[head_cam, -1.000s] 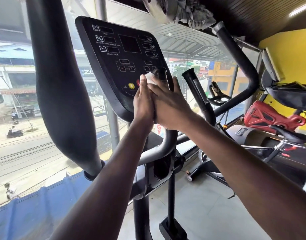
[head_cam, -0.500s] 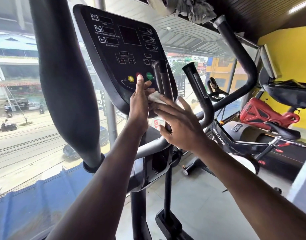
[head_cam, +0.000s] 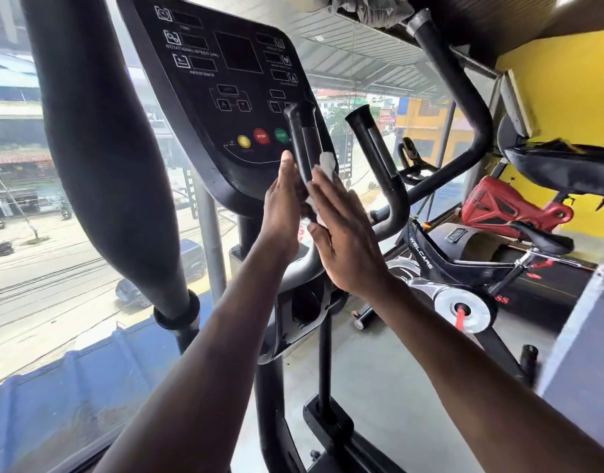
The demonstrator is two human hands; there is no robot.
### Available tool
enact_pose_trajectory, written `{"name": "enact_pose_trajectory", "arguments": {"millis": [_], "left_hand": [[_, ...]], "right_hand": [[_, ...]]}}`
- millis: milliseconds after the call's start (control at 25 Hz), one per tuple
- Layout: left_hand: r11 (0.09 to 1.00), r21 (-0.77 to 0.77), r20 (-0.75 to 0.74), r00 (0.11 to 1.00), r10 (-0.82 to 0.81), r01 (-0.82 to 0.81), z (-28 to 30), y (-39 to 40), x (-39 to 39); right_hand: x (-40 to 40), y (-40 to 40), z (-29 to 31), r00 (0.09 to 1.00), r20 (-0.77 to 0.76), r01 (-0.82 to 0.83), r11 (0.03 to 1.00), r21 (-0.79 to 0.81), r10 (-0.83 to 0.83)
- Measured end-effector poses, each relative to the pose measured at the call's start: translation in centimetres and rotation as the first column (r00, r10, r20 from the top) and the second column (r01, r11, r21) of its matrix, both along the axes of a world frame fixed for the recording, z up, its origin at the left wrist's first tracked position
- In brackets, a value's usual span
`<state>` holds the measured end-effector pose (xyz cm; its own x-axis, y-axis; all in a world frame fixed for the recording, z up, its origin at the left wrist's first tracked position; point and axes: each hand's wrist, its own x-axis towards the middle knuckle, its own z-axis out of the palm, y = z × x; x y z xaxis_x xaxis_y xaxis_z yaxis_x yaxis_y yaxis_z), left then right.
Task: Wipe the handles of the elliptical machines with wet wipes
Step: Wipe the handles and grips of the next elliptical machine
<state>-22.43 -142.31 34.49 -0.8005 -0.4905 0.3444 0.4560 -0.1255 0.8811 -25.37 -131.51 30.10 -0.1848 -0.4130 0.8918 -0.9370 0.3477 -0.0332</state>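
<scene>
The elliptical's short upright left handle [head_cam: 302, 138] stands in front of the black console [head_cam: 225, 80]. A white wet wipe [head_cam: 327, 164] is wrapped against that handle's lower part. My left hand [head_cam: 281, 206] lies flat with straight fingers on the handle's left side. Facing it, my right hand [head_cam: 341, 233] presses the wipe onto the right side with straight fingers. The twin short handle [head_cam: 374, 145] stands free to the right. A thick padded moving handle [head_cam: 99, 148] rises at the left, and another moving handle [head_cam: 459, 83] curves at the upper right.
Behind the machine is a large window onto a street. A black exercise bike [head_cam: 464, 268] marked WELCARE stands on the grey floor to the right, with a red machine part [head_cam: 508, 209] near the yellow wall [head_cam: 566, 97]. Cloth hangs overhead [head_cam: 368, 5].
Both hands slid down from the short handle's top, where they covered it. The right hand, spread and lower half a second ago, now presses flat on the wipe opposite the left palm.
</scene>
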Motion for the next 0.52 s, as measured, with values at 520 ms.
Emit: {"name": "enact_pose_trajectory", "arguments": {"millis": [520], "left_hand": [[0.999,-0.017,0.013,0.999,-0.033,0.033,-4.7,1.2,2.0]], "right_hand": [[2.8,-1.0,-6.2,0.955,0.239,-0.102,0.951,-0.291,0.175]]}}
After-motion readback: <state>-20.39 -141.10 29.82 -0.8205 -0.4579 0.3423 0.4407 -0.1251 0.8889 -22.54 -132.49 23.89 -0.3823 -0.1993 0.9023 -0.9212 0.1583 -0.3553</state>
